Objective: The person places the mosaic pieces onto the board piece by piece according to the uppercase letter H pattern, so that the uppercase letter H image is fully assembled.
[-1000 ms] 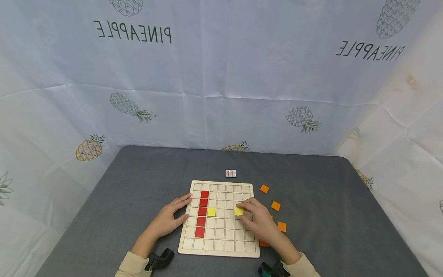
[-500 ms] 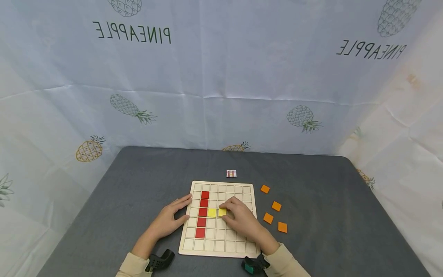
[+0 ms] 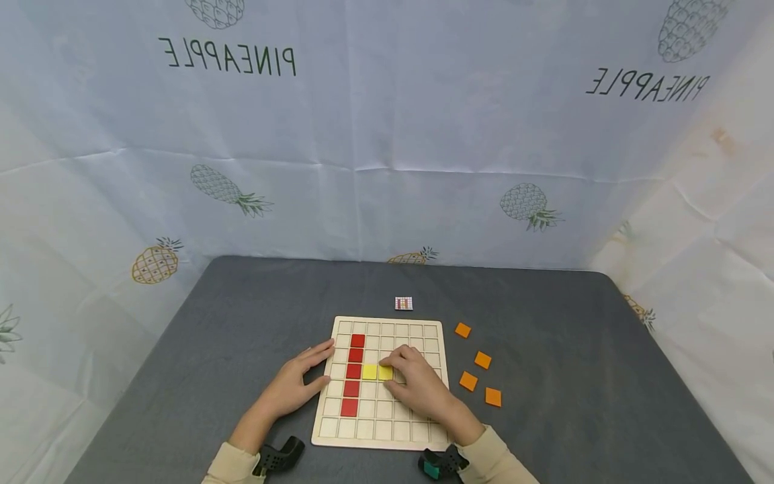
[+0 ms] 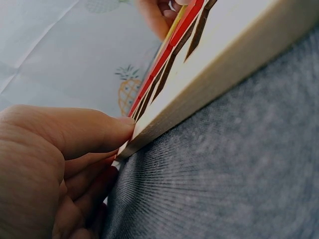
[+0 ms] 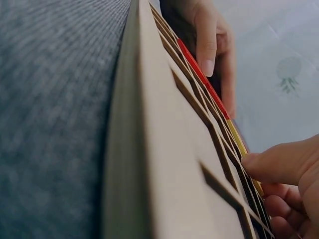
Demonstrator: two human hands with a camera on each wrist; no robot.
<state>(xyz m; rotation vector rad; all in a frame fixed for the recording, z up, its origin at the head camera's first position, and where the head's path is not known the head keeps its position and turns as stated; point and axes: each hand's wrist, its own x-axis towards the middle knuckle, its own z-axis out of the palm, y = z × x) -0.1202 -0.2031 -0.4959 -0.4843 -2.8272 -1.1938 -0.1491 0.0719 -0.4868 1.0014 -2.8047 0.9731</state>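
Note:
A light wooden grid board lies on the dark table. Down one of its left columns runs a line of several red tiles. Beside the middle red one sits a yellow tile. My right hand pinches a second yellow tile at the cell just right of it; in the right wrist view the right thumb touches the yellow strip at board level. My left hand rests against the board's left edge with fingers extended, and its thumb touches the board's side.
Several orange tiles lie scattered on the table right of the board. Beyond its far edge is a small card with a coloured grid pattern. A pineapple-print cloth hangs behind the table.
My right hand has carried the second yellow tile leftward across the board to beside the first one. The orange tiles it covered now show, and the left hand stays in place.

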